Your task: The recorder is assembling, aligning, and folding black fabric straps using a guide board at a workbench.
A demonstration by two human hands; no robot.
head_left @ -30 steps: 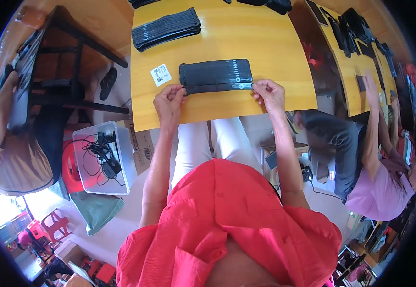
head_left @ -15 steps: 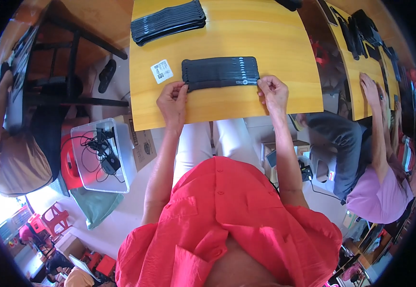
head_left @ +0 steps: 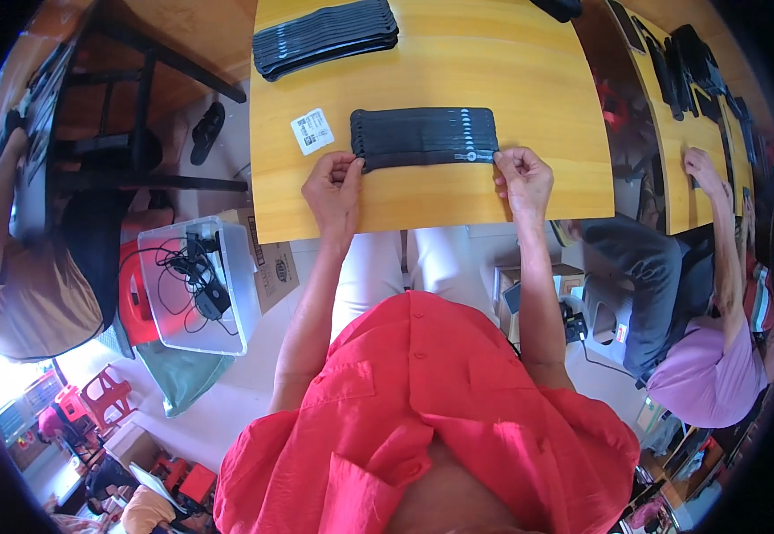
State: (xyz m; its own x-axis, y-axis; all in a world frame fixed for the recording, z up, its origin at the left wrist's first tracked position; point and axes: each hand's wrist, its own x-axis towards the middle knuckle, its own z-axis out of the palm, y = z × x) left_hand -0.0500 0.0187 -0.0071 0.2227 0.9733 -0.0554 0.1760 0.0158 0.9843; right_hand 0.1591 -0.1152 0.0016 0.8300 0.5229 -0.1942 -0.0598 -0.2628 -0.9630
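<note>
Yellow wood fills the upper part of the view: a tabletop (head_left: 547, 133) seen from above. Near its front edge lies a fanned row of black flat pieces (head_left: 424, 138), overlapping like tiles. The left hand (head_left: 333, 189) pinches the row's left end, and the right hand (head_left: 522, 178) pinches its right end; both have fingers closed narrow on the edges. It seems the step in hand is squaring up the row from both ends. A next move would call for even pressure from both sides, so that the pieces do not slip apart. Just left of the row lies a small white label (head_left: 313, 131). Farther back, a second black stack (head_left: 324, 36) rests well apart.
</note>
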